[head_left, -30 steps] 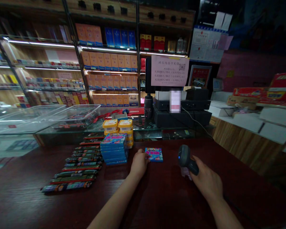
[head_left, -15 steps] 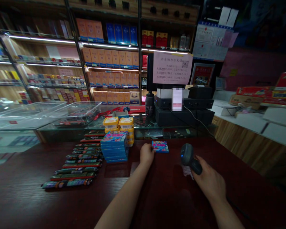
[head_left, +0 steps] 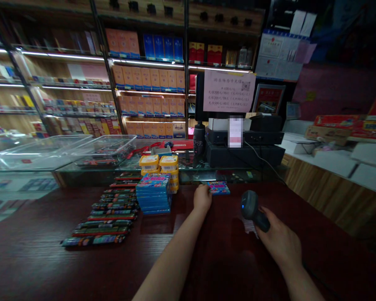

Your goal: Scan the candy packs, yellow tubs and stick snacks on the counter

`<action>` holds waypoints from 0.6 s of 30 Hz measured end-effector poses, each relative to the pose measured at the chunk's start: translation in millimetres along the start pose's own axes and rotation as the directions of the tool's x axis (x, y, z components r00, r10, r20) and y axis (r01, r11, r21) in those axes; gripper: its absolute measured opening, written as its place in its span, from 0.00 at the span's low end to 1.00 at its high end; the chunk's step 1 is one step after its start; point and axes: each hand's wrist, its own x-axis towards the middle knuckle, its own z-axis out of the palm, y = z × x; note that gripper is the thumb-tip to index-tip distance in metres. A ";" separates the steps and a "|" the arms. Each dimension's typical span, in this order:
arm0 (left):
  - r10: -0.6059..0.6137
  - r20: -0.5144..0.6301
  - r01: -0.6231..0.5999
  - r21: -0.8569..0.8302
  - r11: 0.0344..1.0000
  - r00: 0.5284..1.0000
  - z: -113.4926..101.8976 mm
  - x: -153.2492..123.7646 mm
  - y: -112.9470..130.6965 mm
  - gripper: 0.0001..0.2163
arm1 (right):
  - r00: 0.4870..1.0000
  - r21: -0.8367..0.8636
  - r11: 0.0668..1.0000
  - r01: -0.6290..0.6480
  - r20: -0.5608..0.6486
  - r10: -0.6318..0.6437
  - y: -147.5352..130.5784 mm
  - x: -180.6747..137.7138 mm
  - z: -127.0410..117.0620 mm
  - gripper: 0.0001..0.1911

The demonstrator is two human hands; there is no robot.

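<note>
The left hand [head_left: 203,198] hid the left end of a flat blue-and-pink packet [head_left: 219,188], which lay at its 2 o'clock on a dark red-brown counter [head_left: 225,259]; the fingers were mostly obscured, and whether they pinched or merely touched it could not be told. At the packet's 4 o'clock, the right hand [head_left: 280,238] clasped a dark grey handheld scanner [head_left: 253,208], a pale slip [head_left: 251,228] beneath it hard to make out. 2 bare forearms [head_left: 172,259] were cut off at 6 o'clock.
</note>
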 end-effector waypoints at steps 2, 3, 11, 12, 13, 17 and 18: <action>0.111 -0.023 -0.108 0.114 0.988 0.993 -27.5 -11.9 1.7 0.09 | 1.000 0.004 1.000 0.004 -0.001 -0.004 -0.7 -0.7 -0.4 0.24; 0.171 -0.044 -0.160 0.182 0.970 0.984 -43.8 -19.4 2.7 0.10 | 1.000 0.010 1.000 0.005 -0.009 -0.005 -1.1 -1.2 -0.8 0.24; 0.119 -0.379 0.098 0.508 0.856 0.918 -144.9 -78.6 -8.5 0.20 | 1.000 0.027 1.000 0.007 0.004 -0.007 -4.6 -5.5 -3.8 0.23; 0.083 -0.399 0.153 0.525 0.837 0.913 -148.6 -81.9 -13.5 0.22 | 1.000 0.029 1.000 0.011 0.002 -0.011 -5.1 -6.2 -4.5 0.23; 0.056 -0.400 0.188 0.545 0.817 0.915 -151.0 -84.0 -18.7 0.22 | 1.000 0.028 0.999 0.015 0.002 -0.015 -5.7 -6.8 -5.4 0.23; 0.024 -0.328 0.186 0.594 0.783 0.944 -156.5 -85.6 -35.9 0.18 | 0.999 0.019 0.999 0.037 0.026 -0.038 -7.6 -9.2 -8.8 0.24; 0.028 -0.312 0.170 0.590 0.789 0.950 -158.5 -85.3 -38.8 0.16 | 0.999 0.013 0.999 0.041 0.032 -0.042 -7.9 -9.8 -9.2 0.24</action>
